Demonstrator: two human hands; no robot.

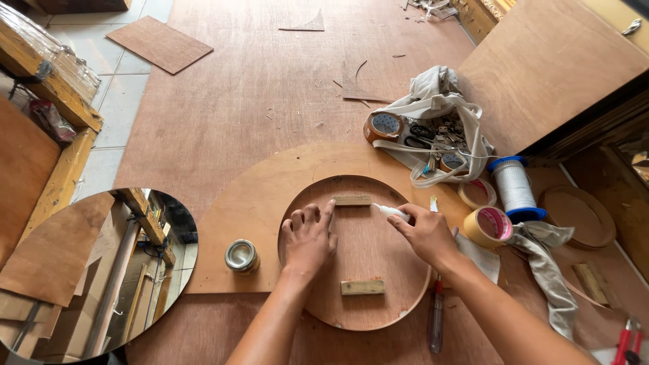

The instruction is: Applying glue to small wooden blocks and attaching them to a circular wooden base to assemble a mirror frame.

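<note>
Two hands work on our oval plywood disc [368, 253], which sits inside a larger rounded plywood sheet [250, 203] on the floor. Our left hand [309, 240] lies flat, fingers spread, touching the upper wood block [352, 200]; our right hand [426, 233] grips a small white glue tube [392, 212] beside it. A second block [363, 287] lies nearer us. Tape rolls [492, 225] crowd the right edge; the round mirror [101, 270] is cut off at left

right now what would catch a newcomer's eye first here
First the two hands at centre: the left hand pressed flat on a round wooden disc, a fingertip against a small wood block, while the right hand points a white tube at that block. Next, the round mirror at lower left, and the tape rolls and thread spool on the right.
</note>
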